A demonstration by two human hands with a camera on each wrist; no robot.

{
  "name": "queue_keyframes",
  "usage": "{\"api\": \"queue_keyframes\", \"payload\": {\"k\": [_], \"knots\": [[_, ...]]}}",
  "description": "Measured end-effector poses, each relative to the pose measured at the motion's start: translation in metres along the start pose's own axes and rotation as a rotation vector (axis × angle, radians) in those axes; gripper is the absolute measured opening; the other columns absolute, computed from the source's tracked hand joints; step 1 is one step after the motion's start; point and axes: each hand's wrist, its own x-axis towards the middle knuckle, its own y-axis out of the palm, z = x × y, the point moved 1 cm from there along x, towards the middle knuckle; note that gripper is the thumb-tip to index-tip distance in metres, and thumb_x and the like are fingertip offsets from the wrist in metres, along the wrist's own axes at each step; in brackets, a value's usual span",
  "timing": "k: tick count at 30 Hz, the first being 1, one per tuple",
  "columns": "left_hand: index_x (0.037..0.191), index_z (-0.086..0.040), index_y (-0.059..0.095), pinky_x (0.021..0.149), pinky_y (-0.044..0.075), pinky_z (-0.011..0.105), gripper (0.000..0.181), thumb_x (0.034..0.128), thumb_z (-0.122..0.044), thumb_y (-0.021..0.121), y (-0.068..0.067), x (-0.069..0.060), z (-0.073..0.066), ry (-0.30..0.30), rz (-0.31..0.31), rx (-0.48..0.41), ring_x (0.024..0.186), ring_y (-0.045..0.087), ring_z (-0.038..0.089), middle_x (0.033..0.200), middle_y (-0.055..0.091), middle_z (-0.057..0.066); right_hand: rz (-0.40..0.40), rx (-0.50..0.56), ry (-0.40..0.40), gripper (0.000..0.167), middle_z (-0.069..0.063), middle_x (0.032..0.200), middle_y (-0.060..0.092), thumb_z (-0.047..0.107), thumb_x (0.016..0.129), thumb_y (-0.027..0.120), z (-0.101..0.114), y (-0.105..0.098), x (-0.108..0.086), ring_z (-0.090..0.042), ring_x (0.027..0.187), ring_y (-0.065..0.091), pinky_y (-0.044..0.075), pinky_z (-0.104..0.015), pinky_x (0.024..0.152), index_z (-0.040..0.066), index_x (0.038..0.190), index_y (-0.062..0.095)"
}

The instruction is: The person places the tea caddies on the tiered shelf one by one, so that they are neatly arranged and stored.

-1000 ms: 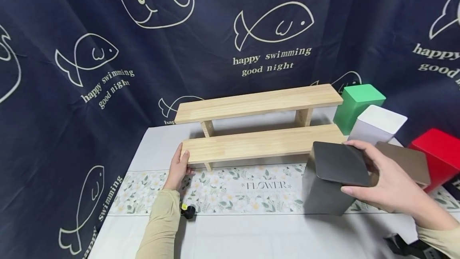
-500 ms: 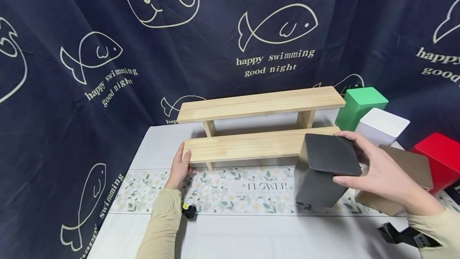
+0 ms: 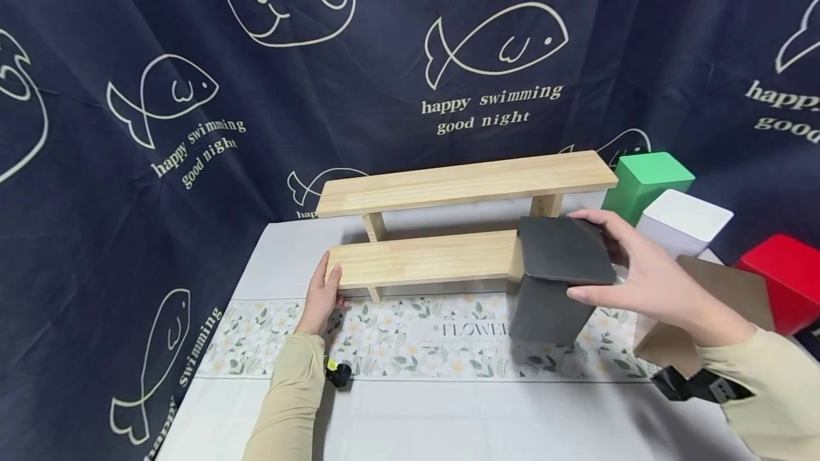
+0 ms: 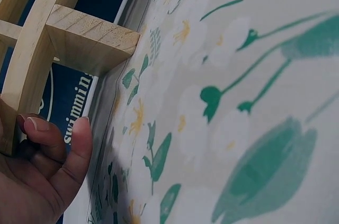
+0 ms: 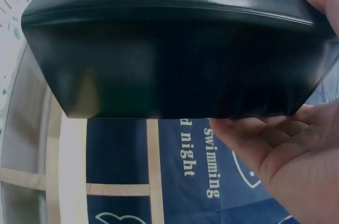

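Head view: left hand (image 3: 319, 304) pinches one two-tier shelf (image 3: 419, 259), right hand (image 3: 650, 283) grips one black box (image 3: 559, 265) of five.

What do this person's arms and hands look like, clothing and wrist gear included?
Both the left hand and right hand are ungloved. The left sleeve and right sleeve are long, plain and pale beige. A black device with a yellow patch shows on the left; a black unit with a grey detail shows on the right.

“happy swimming good night” on navy curtain (image 3: 359, 105), partly hidden “FLOWER” on floral runner (image 3: 397, 340)
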Motion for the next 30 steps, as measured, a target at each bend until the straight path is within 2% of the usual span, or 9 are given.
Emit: {"api": "queue_keyframes", "payload": {"k": [5, 12, 18, 21, 24, 27, 30], "knots": [[0.158, -0.024, 0.015, 0.049, 0.052, 0.029, 0.06, 0.1055, -0.032, 0.042, -0.001, 0.0, 0.001, 0.003, 0.002, -0.012, 0.049, 0.041, 0.015, 0.064, 0.042, 0.004, 0.011, -0.003, 0.001, 0.09, 0.0, 0.117, 0.057, 0.002, 0.066, 0.088, 0.004, 0.002, 0.013, -0.005, 0.098, 0.057, 0.043, -0.008, 0.083, 0.013, 0.143, 0.043], [0.158, -0.024, 0.014, 0.051, 0.052, 0.032, 0.06, 0.1052, -0.03, 0.043, -0.002, 0.001, -0.003, -0.021, 0.014, -0.033, 0.048, 0.041, 0.015, 0.07, 0.048, 0.012, 0.025, -0.001, -0.021, 0.088, -0.003, 0.12, 0.054, 0.005, 0.068, 0.088, 0.008, 0.008, 0.03, -0.005, 0.101, 0.055, 0.042, -0.008, 0.085, 0.012, 0.143, 0.042], [0.158, -0.016, 0.012, 0.056, 0.054, 0.041, 0.06, 0.1063, -0.022, 0.041, 0.0, -0.01, -0.021, -0.02, 0.036, -0.018, 0.049, 0.041, 0.017, 0.072, 0.05, 0.013, 0.035, 0.011, -0.01, 0.086, -0.004, 0.119, 0.054, 0.007, 0.071, 0.087, 0.014, 0.015, 0.046, -0.006, 0.102, 0.054, 0.043, -0.01, 0.085, 0.013, 0.144, 0.041], [0.158, -0.014, 0.011, 0.057, 0.055, 0.042, 0.059, 0.1065, -0.021, 0.039, 0.001, -0.016, -0.03, -0.016, 0.033, 0.003, 0.05, 0.042, 0.016, 0.081, 0.054, 0.013, 0.039, 0.036, -0.001, 0.085, -0.005, 0.12, 0.055, 0.006, 0.071, 0.087, 0.018, 0.018, 0.056, -0.008, 0.102, 0.056, 0.044, -0.012, 0.086, 0.013, 0.143, 0.042], [0.158, -0.014, 0.01, 0.059, 0.055, 0.044, 0.06, 0.1066, -0.022, 0.039, 0.002, -0.017, -0.03, -0.017, 0.035, 0.001, 0.051, 0.042, 0.016, 0.088, 0.056, 0.014, 0.046, 0.036, 0.011, 0.084, -0.004, 0.12, 0.056, 0.008, 0.071, 0.087, 0.022, 0.022, 0.066, -0.009, 0.104, 0.056, 0.045, -0.012, 0.086, 0.013, 0.142, 0.043], [0.158, -0.015, 0.01, 0.058, 0.055, 0.045, 0.06, 0.1065, -0.022, 0.039, 0.0, -0.013, -0.024, -0.014, 0.04, -0.013, 0.05, 0.041, 0.018, 0.1, 0.057, 0.018, 0.056, 0.033, 0.02, 0.083, -0.004, 0.121, 0.056, 0.01, 0.072, 0.087, 0.024, 0.025, 0.074, -0.01, 0.104, 0.056, 0.046, -0.013, 0.086, 0.013, 0.142, 0.042], [0.158, -0.016, 0.01, 0.053, 0.053, 0.039, 0.06, 0.1065, -0.023, 0.039, -0.001, -0.005, -0.014, -0.004, 0.043, -0.033, 0.05, 0.041, 0.018, 0.117, 0.055, 0.022, 0.056, 0.019, 0.018, 0.082, -0.004, 0.121, 0.056, 0.012, 0.072, 0.087, 0.026, 0.028, 0.081, -0.013, 0.104, 0.056, 0.046, -0.014, 0.086, 0.013, 0.141, 0.043]]}}
